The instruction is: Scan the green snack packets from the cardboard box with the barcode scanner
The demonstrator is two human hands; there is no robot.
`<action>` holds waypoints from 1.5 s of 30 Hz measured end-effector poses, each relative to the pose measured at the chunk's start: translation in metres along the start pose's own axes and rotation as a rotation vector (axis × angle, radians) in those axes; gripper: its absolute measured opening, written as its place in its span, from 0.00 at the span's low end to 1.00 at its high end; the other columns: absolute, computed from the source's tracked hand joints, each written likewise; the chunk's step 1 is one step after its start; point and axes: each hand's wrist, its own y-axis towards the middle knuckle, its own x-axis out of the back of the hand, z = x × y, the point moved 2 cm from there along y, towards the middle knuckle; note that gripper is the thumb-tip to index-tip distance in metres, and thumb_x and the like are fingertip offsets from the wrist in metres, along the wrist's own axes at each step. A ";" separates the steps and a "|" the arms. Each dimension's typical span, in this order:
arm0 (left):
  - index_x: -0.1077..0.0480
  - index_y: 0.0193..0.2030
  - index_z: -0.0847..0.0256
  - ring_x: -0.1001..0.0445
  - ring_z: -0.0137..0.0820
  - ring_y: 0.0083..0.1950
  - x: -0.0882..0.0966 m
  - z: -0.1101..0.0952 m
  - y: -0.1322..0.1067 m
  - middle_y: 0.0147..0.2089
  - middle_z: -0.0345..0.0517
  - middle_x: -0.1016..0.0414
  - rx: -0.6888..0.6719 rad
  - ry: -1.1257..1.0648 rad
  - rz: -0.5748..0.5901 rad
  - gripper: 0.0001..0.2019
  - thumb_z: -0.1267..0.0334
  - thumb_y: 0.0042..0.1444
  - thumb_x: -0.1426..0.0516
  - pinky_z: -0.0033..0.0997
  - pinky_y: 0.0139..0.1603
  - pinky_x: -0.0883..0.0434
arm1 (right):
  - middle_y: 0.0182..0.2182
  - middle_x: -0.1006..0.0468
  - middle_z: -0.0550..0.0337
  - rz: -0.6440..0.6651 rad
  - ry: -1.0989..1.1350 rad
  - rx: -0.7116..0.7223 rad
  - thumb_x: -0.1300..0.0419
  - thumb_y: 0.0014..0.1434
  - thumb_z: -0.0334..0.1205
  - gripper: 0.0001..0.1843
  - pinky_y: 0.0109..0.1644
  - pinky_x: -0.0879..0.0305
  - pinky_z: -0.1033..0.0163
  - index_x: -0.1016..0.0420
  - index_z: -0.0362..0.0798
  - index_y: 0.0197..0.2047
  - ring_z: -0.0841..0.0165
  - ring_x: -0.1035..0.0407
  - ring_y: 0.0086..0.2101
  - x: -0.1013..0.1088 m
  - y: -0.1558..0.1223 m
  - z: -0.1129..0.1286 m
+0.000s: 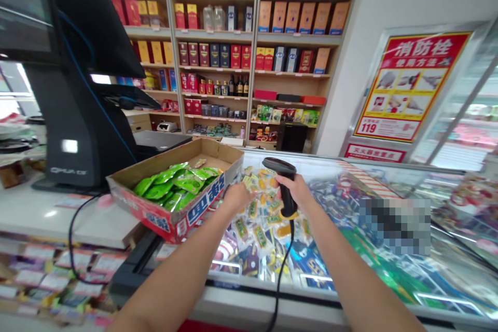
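Observation:
My right hand is wrapped round the grip of a black and yellow barcode scanner, held upright with its head on top and its cord hanging down. Under and around it lies a pile of small clear-wrapped snack packets, yellow and green, on the glass top of a display freezer. My left hand is closed at the left side of the pile, by the right wall of a cardboard box. Its fingers are partly hidden, so what they hold cannot be made out. Green snack pouches lie in the box.
A black checkout terminal stands on the white counter at the left, with a loose cable hanging over the edge. Behind the freezer rise shelves of boxed goods and bottles. A red notice hangs on the right wall.

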 end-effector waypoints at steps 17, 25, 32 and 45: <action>0.26 0.31 0.62 0.26 0.35 0.33 0.012 0.001 0.008 0.29 0.44 0.24 0.012 -0.636 -0.023 0.10 0.64 0.39 0.36 0.32 0.37 0.31 | 0.17 0.25 0.60 0.015 0.183 -0.060 0.35 0.45 0.48 0.14 0.17 0.37 0.65 0.27 0.45 0.24 0.70 0.33 0.14 0.005 -0.009 -0.034; 0.35 0.29 0.60 0.28 0.29 0.35 0.013 -0.019 -0.008 0.30 0.38 0.30 -0.004 -0.801 -0.205 0.14 0.64 0.37 0.34 0.31 0.42 0.31 | 0.20 0.25 0.61 0.105 0.240 -0.086 0.34 0.44 0.48 0.15 0.17 0.37 0.65 0.27 0.45 0.27 0.70 0.33 0.14 -0.001 -0.015 -0.029; 0.37 0.28 0.60 0.29 0.29 0.35 0.020 -0.026 -0.014 0.30 0.38 0.31 -0.041 -0.746 -0.244 0.12 0.66 0.40 0.36 0.30 0.41 0.31 | 0.19 0.26 0.61 0.159 0.203 -0.048 0.35 0.46 0.47 0.14 0.17 0.38 0.67 0.27 0.44 0.24 0.71 0.33 0.14 -0.008 -0.020 -0.030; 0.38 0.27 0.60 0.29 0.28 0.34 0.020 -0.025 -0.013 0.30 0.38 0.31 -0.040 -0.746 -0.254 0.14 0.64 0.40 0.35 0.29 0.40 0.32 | 0.17 0.26 0.61 0.149 0.163 -0.065 0.36 0.45 0.48 0.14 0.18 0.37 0.66 0.27 0.44 0.21 0.71 0.34 0.14 -0.010 -0.022 -0.026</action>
